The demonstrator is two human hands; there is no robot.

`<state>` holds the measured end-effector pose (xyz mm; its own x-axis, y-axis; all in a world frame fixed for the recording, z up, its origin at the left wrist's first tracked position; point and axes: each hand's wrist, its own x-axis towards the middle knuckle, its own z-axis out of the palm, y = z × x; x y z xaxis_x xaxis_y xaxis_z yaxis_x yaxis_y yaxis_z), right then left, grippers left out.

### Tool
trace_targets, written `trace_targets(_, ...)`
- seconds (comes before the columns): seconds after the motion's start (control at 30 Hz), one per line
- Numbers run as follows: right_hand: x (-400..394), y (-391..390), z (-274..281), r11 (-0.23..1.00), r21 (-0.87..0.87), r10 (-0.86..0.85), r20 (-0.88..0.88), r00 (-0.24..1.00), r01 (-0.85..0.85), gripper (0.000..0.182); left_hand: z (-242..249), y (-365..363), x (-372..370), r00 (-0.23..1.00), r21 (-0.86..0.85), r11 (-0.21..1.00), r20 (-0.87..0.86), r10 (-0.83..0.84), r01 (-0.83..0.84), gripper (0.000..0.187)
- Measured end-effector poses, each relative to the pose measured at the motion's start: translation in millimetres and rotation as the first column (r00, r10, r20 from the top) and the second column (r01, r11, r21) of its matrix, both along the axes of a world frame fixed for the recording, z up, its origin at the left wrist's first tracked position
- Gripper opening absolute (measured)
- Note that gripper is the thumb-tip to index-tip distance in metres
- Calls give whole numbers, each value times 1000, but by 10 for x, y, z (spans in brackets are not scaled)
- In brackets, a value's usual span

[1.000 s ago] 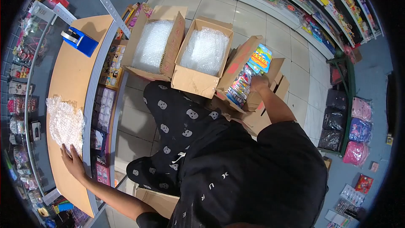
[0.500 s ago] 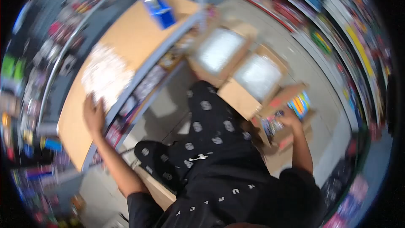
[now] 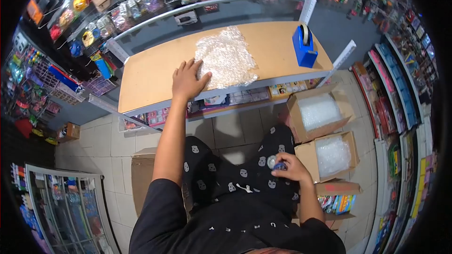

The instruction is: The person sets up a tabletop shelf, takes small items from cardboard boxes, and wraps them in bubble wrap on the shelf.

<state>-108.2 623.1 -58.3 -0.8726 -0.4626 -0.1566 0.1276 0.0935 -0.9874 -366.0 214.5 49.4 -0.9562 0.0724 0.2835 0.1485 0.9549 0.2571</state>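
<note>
My left hand (image 3: 189,81) rests with its fingers spread on the wooden shelf top (image 3: 155,73), its thumb and fingertips at the left edge of a sheet of bubble wrap (image 3: 226,59). The wrap lies flat and crumpled, with nothing on it. Over my right thigh, my right hand (image 3: 291,168) is closed on a small round item (image 3: 278,163), blue and whitish, partly hidden by the fingers. A blue tape dispenser (image 3: 305,49) stands at the right end of the shelf top.
Two open cartons with bubble wrap, a nearer one (image 3: 308,160) and a farther one (image 3: 294,117), stand on the floor at the right. Below them is a box of colourful packets (image 3: 339,203). Stocked shelves (image 3: 391,108) line the right side; a glass case (image 3: 70,207) stands at lower left.
The view has turned toward the shelf top. My right hand has come out of the box of packets and over my thigh, now with the small round item. My left hand remains by the wrap.
</note>
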Motion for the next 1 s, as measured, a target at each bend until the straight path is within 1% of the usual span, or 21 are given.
trace_targets(0.07,-357,-230,-107,987,-158,-24,42,999,30,36,2,-10,7,1000,16,1000,4,-4,3,71)
trace_targets(0.1,-564,-348,-120,978,-205,-30,3,1000,30,36,0,-12,9,1000,26,1000,3,-3,3,71)
trace_targets(0.13,-772,-514,-2,979,-192,-100,-148,984,71,37,11,-18,10,1000,30,1000,2,-5,5,71)
trace_targets(0.27,-1762,-748,559,950,-253,-269,-370,889,182,39,39,4,26,999,41,999,35,8,-9,73)
trace_targets(0.33,-2309,-791,954,934,-154,-354,-499,791,322,39,67,18,33,999,37,999,42,7,-9,73)
trace_targets(0.37,-2591,-791,1133,915,-2,-315,-630,710,404,40,79,15,33,999,32,999,48,5,-6,72)
trace_targets(0.4,-2839,-778,1274,857,135,-246,-741,625,497,42,79,13,36,999,34,999,42,6,-7,72)
trace_targets(0.47,-3332,-765,1264,820,214,-197,-766,612,531,43,56,12,23,1000,41,999,29,6,-7,72)
trace_targets(0.6,-3439,-816,1109,684,369,-119,-795,595,630,44,7,1,-1,1000,41,999,15,9,-9,73)
trace_targets(0.7,-3420,-845,1079,648,384,-100,-812,574,657,48,26,5,-2,999,46,999,-42,2,0,70)
trace_targets(0.73,-3406,-845,1069,637,385,-103,-816,569,668,49,76,20,19,1000,34,999,-4,10,-10,69)
trace_targets(0.83,-3388,-857,1073,549,435,-90,-818,568,714,51,282,4,-68,994,-1,1000,107,10,-10,64)
trace_targets(0.9,-3401,-864,1105,533,452,-98,-807,583,716,52,375,-54,-200,985,1,1000,170,-9,9,60)
trace_targets(1.0,-3393,-863,1092,529,442,-116,-808,577,725,56,279,-140,-272,993,-12,996,80,-85,86,56)
